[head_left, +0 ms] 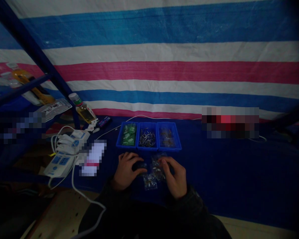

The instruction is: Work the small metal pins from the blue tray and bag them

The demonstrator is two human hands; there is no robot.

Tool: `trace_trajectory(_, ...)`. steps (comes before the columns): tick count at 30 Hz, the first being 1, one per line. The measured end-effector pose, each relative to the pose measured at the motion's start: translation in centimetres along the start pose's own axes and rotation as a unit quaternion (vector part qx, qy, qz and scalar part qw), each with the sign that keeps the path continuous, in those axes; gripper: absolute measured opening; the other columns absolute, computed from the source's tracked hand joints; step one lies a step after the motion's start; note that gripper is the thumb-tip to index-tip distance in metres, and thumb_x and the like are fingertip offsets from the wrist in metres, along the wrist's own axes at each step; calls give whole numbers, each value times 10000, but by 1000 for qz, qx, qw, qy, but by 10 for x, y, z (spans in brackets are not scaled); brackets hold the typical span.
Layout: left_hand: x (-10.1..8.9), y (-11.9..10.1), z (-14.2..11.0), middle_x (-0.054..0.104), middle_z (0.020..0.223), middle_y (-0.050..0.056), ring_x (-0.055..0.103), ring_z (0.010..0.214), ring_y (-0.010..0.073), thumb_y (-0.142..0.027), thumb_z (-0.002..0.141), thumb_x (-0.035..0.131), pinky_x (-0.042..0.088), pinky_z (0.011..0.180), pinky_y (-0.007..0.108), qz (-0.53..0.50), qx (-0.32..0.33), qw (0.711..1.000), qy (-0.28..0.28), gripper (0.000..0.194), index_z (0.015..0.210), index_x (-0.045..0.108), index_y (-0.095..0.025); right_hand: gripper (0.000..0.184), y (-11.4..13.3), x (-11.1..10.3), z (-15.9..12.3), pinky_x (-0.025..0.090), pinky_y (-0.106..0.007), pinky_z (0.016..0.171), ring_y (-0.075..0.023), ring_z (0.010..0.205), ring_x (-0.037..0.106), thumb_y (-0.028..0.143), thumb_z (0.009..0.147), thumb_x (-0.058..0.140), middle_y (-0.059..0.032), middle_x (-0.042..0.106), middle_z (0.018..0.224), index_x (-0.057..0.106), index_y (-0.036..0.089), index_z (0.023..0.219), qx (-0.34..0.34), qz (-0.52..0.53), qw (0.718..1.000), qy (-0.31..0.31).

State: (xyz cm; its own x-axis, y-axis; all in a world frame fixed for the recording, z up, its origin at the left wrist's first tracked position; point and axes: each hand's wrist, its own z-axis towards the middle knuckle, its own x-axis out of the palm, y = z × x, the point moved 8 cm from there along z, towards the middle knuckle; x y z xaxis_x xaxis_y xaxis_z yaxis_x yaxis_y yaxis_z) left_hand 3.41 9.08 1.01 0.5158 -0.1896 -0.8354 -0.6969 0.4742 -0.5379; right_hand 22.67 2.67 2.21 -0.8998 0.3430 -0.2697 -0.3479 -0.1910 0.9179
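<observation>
Several small clear plastic bags [150,182] with small metal parts lie on the blue tabletop between my hands. My left hand [126,171] rests at their left side, its thumb and fingers curved and apart, beside a dark clear bag [142,167]. On the other side, my right hand [174,176] pinches with thumb and forefinger at the edge of a clear plastic bag [156,159]. Just beyond my hands stand three joined blue bins: the left bin [118,141] has green packets, the middle bin [147,148] loose metal pins, the right bin [179,142] clear bags with parts.
White power strips [62,162] with plugs and cables lie at the left, beside a blurred-out phone [93,159]. Behind them lean a bottle [83,109] and a dark blue small box [104,121]. A blue metal frame post [62,86] rises there. Striped sheeting [164,71] hangs behind the table.
</observation>
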Motion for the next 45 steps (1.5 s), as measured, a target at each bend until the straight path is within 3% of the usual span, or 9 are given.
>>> trace_trajectory(8, 2, -2, 3, 687, 1044, -7, 573, 1044, 223, -422, 859, 748, 324, 947, 405, -12, -9, 1000, 12, 166, 856, 723, -258, 249, -1, 2, 0, 513, -286, 735, -193, 801, 686, 323, 1006, 507, -39, 730, 875, 703, 206, 906, 7, -6, 1000, 5)
trace_trajectory(17, 3, 1, 4, 712, 983, 1, 600, 1013, 218, -314, 946, 655, 355, 928, 386, -23, -32, 999, 7, 144, 1075, 680, -255, 255, -4, 6, -1, 504, -288, 744, -192, 802, 679, 348, 1008, 510, -37, 729, 874, 704, 209, 917, 15, -7, 1000, 21)
trace_trajectory(20, 4, 0, 4, 721, 996, 11, 595, 1030, 230, -318, 955, 639, 350, 936, 400, -19, -29, 999, 11, 117, 1028, 711, -262, 263, -5, 6, -1, 505, -292, 742, -193, 804, 676, 354, 1011, 503, -41, 726, 880, 704, 209, 924, 16, -7, 1000, 25)
trace_trajectory(27, -3, -1, 5, 711, 933, 15, 585, 956, 231, -281, 943, 650, 376, 883, 397, -26, -26, 999, -22, 104, 873, 712, -235, 235, 2, 10, 0, 509, -297, 689, -189, 754, 668, 343, 994, 534, -42, 724, 851, 704, 212, 901, -14, -25, 999, 37)
trace_trajectory(32, -15, -2, 2, 692, 922, 28, 602, 954, 214, -252, 950, 638, 425, 888, 372, -76, -14, 993, -85, 102, 887, 712, -223, 135, 7, 20, -3, 500, -298, 657, -172, 679, 640, 331, 953, 619, -18, 699, 792, 702, 224, 948, -48, -35, 996, 72)
trace_trajectory(36, -18, -9, 0, 677, 939, 45, 629, 925, 191, -228, 968, 602, 481, 867, 329, -155, 8, 981, -118, 137, 897, 716, -203, 110, 11, 21, -2, 507, -322, 711, -180, 727, 640, 321, 932, 662, -23, 697, 839, 686, 230, 989, -61, -42, 994, 75)
trace_trajectory(45, -10, -34, 2, 679, 913, 59, 653, 879, 185, -278, 972, 600, 529, 827, 310, -225, 59, 966, -112, 179, 886, 737, -200, 144, 10, 18, -1, 485, -426, 864, -247, 957, 638, 293, 915, 678, -61, 703, 1023, 703, 254, 1052, -109, -120, 986, 49)
